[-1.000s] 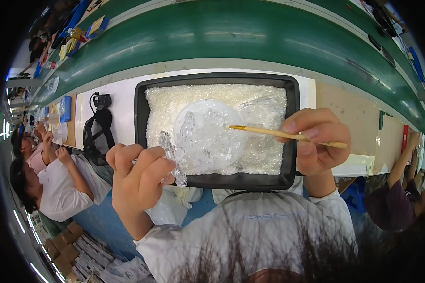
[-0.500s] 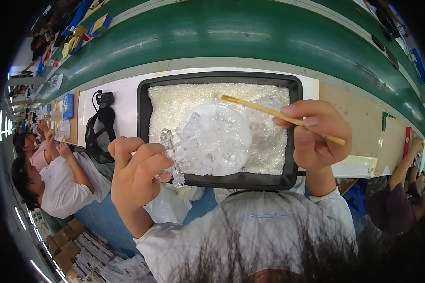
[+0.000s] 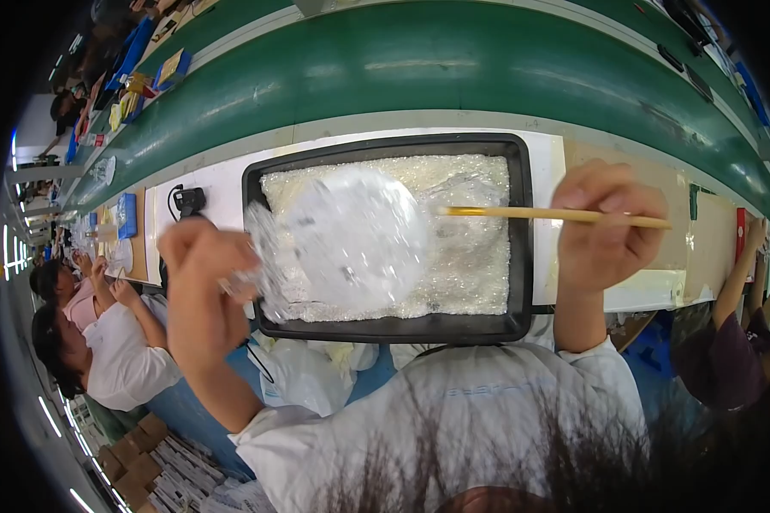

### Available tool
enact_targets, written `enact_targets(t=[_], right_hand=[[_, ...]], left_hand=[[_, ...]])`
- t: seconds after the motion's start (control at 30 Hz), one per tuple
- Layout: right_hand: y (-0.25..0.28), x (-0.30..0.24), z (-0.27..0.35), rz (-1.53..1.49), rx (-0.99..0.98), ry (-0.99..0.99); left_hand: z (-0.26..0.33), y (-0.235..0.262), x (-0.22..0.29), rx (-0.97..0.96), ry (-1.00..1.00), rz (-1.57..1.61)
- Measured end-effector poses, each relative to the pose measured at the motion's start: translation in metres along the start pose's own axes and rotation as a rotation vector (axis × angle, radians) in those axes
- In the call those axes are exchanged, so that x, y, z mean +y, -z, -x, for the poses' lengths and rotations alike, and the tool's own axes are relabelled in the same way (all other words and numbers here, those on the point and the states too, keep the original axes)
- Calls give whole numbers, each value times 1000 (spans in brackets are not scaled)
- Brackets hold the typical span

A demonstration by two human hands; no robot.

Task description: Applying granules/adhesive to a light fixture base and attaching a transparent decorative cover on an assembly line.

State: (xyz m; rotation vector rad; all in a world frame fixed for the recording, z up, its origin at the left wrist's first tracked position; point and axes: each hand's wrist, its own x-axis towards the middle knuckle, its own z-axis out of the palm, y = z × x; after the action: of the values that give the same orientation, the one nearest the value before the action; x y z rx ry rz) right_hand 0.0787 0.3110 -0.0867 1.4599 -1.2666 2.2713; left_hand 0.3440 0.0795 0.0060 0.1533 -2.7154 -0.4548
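My left hand (image 3: 205,274), smeared by motion, is closed on a clear jagged plastic piece (image 3: 267,265) at the left side of a black tray (image 3: 523,256). Beside that piece a white round disc (image 3: 376,248) with clear bits on it shows over the tray, blurred too. Whether the disc is joined to the held piece I cannot tell. Right of the tray, my right hand (image 3: 612,227) pinches a thin paintbrush (image 3: 539,213) with a wooden handle and a brass-coloured ferrule. The brush lies nearly level, its pale tip just right of the disc.
Glittering whitish granules (image 3: 479,265) fill the tray. A black device (image 3: 188,201) lies on the white bench at left. Beyond the bench runs a green belt (image 3: 419,68). A white plastic bag (image 3: 304,376) hangs below the tray. Other people sit at left and right.
My left hand has moved left with the clear piece, and the disc has shifted left over the tray. My right hand has drawn back to the right, and the brush has swung nearly level.
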Motion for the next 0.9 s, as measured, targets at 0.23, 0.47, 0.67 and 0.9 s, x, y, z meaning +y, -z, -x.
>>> enact_targets(t=[0.23,0.47,0.67,0.9], right_hand=[[18,-32,39,-14,93,-278],[29,-45,71,96,57,-392],[41,-52,80,110,76,-432],[57,-54,87,67,111,-461]], left_hand=[[-124,-9,-42,16,-184,-389],[-230,-125,-115,-134,-218,-419],[-256,-194,-144,-279,-133,-425],[-241,-152,-102,-102,-216,-224]])
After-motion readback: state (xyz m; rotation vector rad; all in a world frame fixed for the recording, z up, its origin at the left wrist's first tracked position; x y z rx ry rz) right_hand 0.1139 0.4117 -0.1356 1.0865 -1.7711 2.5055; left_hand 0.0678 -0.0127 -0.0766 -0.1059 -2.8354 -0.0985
